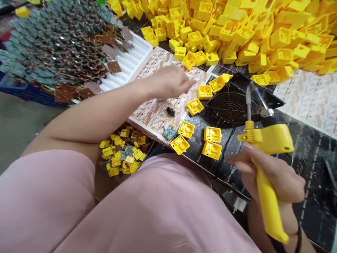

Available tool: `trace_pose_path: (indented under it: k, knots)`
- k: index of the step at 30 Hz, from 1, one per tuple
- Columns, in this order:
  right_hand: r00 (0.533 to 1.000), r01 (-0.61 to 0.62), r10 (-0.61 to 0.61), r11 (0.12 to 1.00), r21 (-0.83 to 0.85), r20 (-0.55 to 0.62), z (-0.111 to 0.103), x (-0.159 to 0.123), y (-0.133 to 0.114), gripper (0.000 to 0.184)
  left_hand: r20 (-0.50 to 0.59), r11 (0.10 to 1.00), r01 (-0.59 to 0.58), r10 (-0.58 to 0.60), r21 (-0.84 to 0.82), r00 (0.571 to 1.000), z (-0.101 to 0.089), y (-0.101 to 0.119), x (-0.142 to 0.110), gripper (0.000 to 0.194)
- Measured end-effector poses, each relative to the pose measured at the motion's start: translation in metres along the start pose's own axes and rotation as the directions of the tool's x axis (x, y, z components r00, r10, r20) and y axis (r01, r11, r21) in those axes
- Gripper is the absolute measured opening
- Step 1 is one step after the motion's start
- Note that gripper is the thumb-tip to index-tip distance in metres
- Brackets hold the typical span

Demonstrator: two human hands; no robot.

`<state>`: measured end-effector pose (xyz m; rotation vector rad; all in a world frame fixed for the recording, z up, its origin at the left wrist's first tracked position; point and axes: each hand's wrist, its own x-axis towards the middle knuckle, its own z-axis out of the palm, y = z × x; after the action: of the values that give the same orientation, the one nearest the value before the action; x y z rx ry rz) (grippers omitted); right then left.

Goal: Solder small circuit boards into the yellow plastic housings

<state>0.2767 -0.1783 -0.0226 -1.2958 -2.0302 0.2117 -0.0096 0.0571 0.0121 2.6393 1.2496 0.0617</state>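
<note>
My right hand [273, 175] is wrapped round the handle of a yellow soldering gun [265, 147], whose metal tip points up over a black fan grille [231, 105]. My left hand [168, 82] reaches across a printed sheet [155, 112], fingers curled downward; what they hold, if anything, is hidden. A small black part [170, 111] lies just below that hand, and a green circuit board [169, 133] lies nearer me. Several yellow plastic housings [212, 138] sit between the two hands.
A large heap of yellow housings [250, 31] fills the back. At the left, a pile of wired circuit boards [55, 42] lies on a white ribbed tray [131, 61]. A box of finished yellow pieces [123, 151] sits by my knee.
</note>
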Motion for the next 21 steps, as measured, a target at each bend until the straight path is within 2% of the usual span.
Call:
trace_pose_path:
  k: [2, 3, 6, 7, 9, 12, 15, 18, 21]
  knots:
    - [0.992, 0.118, -0.115, 0.990, -0.076, 0.047, -0.001, 0.018, -0.006, 0.043, 0.032, 0.998, -0.026, 0.024, 0.057, 0.999, -0.006, -0.035, -0.014, 0.040]
    - [0.979, 0.182, -0.174, 0.980, -0.077, 0.102, 0.000, 0.029, -0.009, 0.041, 0.082, 0.994, -0.056, 0.049, 0.095, 0.995, -0.006, -0.050, -0.021, 0.038]
    - [0.952, 0.235, -0.223, 0.972, -0.030, 0.211, 0.014, 0.068, -0.012, 0.028, 0.236, 0.975, -0.167, 0.130, 0.145, 0.963, 0.003, -0.074, -0.039, 0.050]
    - [0.935, 0.290, -0.272, 0.956, -0.048, 0.227, 0.022, 0.081, -0.010, 0.022, 0.255, 0.972, -0.175, 0.132, 0.155, 0.958, 0.007, -0.074, -0.045, 0.048]
    - [0.923, 0.316, -0.264, 0.935, -0.159, 0.281, 0.043, 0.106, -0.003, 0.025, 0.246, 0.968, -0.132, 0.078, 0.212, 0.966, 0.013, -0.065, -0.057, 0.043]
    - [0.902, 0.274, -0.120, 0.901, -0.337, 0.414, 0.070, 0.133, 0.008, 0.030, 0.255, 0.937, -0.023, -0.072, 0.349, 0.964, 0.011, -0.043, -0.081, 0.043]
    - [0.874, 0.241, 0.011, 0.859, -0.451, 0.487, 0.084, 0.145, 0.010, 0.029, 0.313, 0.909, -0.007, -0.136, 0.416, 0.940, 0.007, -0.025, -0.105, 0.049]
    - [0.877, 0.198, 0.020, 0.895, -0.400, 0.479, 0.087, 0.146, 0.007, 0.029, 0.237, 0.932, -0.019, -0.072, 0.361, 0.969, 0.016, -0.017, -0.123, 0.056]
    - [0.887, 0.196, -0.079, 0.956, -0.216, 0.455, 0.085, 0.144, 0.005, 0.033, 0.053, 0.971, -0.014, 0.001, 0.240, 0.999, 0.036, -0.015, -0.131, 0.046]
